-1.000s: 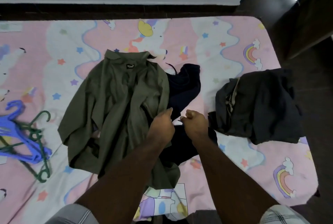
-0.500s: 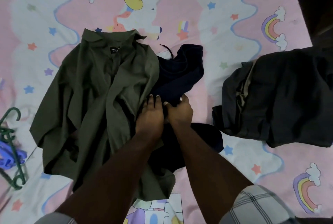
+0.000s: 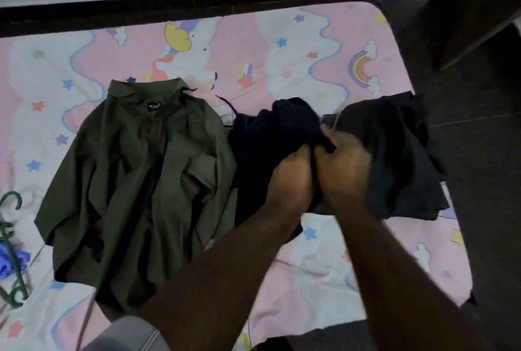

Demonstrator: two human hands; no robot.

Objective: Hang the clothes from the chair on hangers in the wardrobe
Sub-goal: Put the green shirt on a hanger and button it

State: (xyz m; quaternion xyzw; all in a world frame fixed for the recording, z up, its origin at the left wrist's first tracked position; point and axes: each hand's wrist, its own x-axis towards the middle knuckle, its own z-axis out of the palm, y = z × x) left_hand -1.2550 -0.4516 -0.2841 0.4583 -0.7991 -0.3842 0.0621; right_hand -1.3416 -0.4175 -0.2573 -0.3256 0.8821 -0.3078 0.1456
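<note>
An olive-green shirt (image 3: 141, 181) lies spread on the bed, collar toward the wall. Right of it a dark navy garment (image 3: 267, 136) is bunched up and lifted off the bed. My left hand (image 3: 293, 178) and my right hand (image 3: 344, 164) are side by side, both closed on its fabric. A dark grey garment (image 3: 400, 159) lies crumpled behind my right hand, partly hidden by it. Green hangers (image 3: 11, 240) and a blue hanger (image 3: 8, 263) lie at the bed's left edge, cut off by the frame.
The bed (image 3: 324, 48) has a pink and white sheet with rainbows and stars. A white wall with a dark skirting (image 3: 169, 3) runs behind it. Dark floor and dark furniture (image 3: 465, 6) stand at the right.
Both hands have gripped the navy garment and pulled it right and up, away from the green shirt and toward the grey garment. The view has shifted.
</note>
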